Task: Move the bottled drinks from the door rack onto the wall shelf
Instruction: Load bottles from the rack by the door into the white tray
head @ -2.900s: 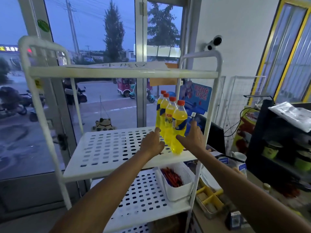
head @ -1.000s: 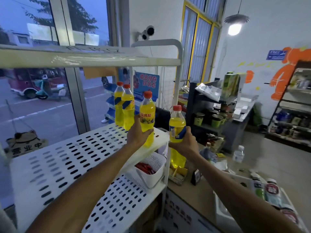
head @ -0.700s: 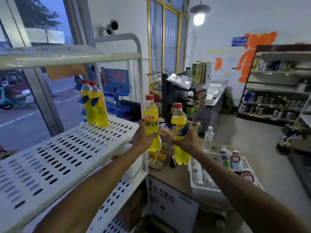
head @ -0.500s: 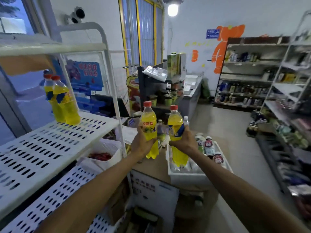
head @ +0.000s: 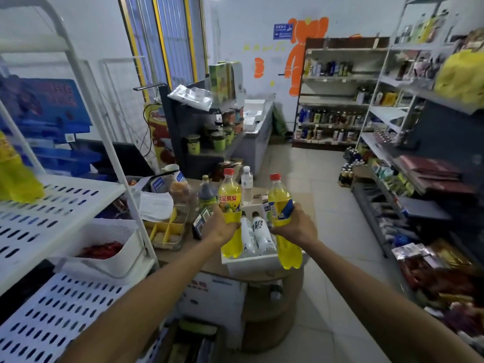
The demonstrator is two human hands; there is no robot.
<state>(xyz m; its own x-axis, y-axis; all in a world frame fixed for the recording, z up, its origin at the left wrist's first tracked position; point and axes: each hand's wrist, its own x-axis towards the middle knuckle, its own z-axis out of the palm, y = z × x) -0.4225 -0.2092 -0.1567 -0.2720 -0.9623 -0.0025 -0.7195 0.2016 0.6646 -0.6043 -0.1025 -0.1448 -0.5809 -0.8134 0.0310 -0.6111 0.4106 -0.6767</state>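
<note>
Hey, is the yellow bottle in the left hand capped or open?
Capped. A red cap sits on the neck of the yellow bottle, which the left hand grips around its middle.

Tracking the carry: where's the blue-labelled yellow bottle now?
Head view, right of centre: the right hand grips the blue-labelled bottle, beside the second bottle in the left hand, overlapping the white tray's corner.

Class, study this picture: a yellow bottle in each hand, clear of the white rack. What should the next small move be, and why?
Probably a step forward toward the shelving on the far wall. The left hand grips one yellow bottle, the right hand a second yellow bottle, both upright in mid-air; the white rack lies off to the left and the shelving looks out of reach.
</note>
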